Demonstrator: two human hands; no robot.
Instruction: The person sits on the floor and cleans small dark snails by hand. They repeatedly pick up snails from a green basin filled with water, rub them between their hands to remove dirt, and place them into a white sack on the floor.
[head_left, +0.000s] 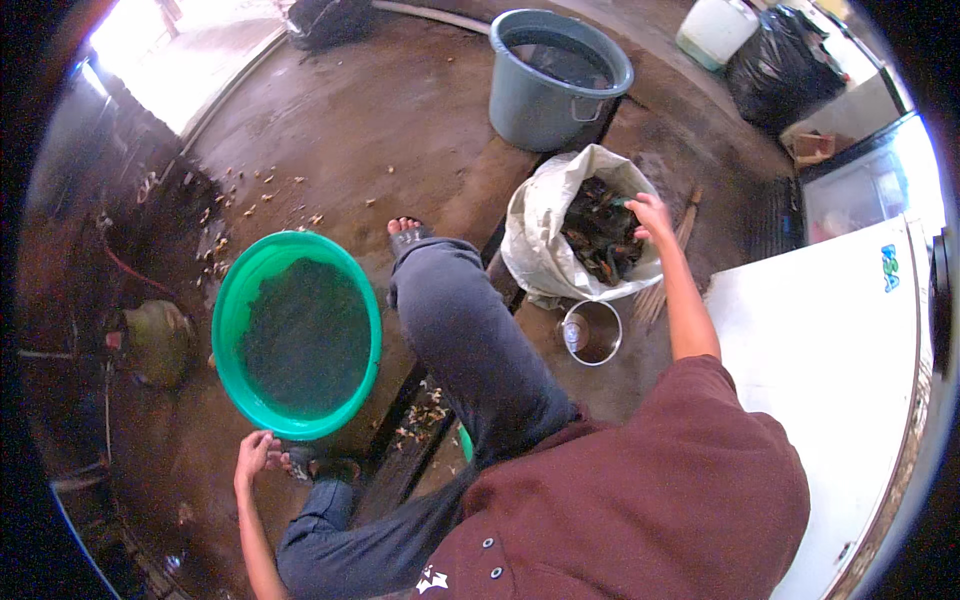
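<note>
My right hand (651, 217) is over the mouth of a white woven sack (529, 240), fingers apart near its right rim. The sack's top is folded open around dark, brown-edged pieces (596, 232) that I cannot identify. A small teal bit shows by the fingertips; whether they touch it is unclear. My left hand (259, 454) is at the lower rim of a green plastic basin (225, 300), its fingers loosely bent and holding nothing visible. Dark, fine-looking contents (307, 345) fill much of this basin. A clear round container (596, 337) stands just below the sack.
A grey tub (536, 112) holding dark liquid stands beyond the sack. Pale scraps (217, 251) litter the wet floor left of my foot. A stick broom (686, 225) lies right of the sack, near a white panel (817, 322). A gas cylinder (157, 341) stands at left.
</note>
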